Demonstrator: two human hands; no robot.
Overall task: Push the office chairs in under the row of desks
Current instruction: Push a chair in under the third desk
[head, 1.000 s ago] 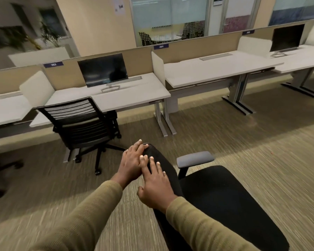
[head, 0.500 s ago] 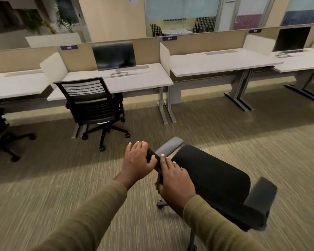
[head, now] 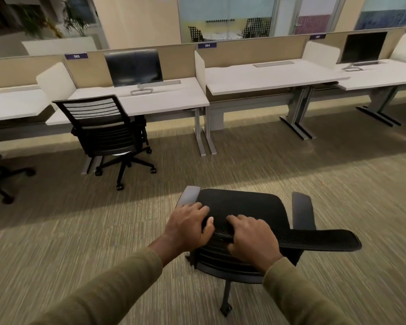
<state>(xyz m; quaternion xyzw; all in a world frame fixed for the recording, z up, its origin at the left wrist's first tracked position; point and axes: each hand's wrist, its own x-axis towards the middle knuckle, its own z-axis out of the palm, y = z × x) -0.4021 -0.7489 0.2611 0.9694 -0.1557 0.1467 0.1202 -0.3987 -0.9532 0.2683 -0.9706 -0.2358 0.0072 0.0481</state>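
so the big change over the last second: the chair (head: 242,207) has spun round. a moment ago its seat stuck out sideways to the right with the backrest edge-on to the camera, and now the seat points straight at the row of desks (head: 267,78), with both armrests showing either side. basically it's gone from being turned to being lined up, so what's left looks like a plain roll forward.

both hands are on the top edge of the mesh backrest (head: 314,240). left hand (head: 188,227) is wrapped over the left end with the thumb hooked in front, right hand (head: 251,238) is clamped over the rim just beside it, fingers curled down onto the mesh. firm grip on both, nothing let go.

the chair's out on the open carpet (head: 56,231), well apart from the desks, roughly facing the empty desk in the middle. the other chair (head: 103,127) on the left already sits partway under its desk with the monitor (head: 134,66). i'd guess the empty desk is the target, can't be sure though.
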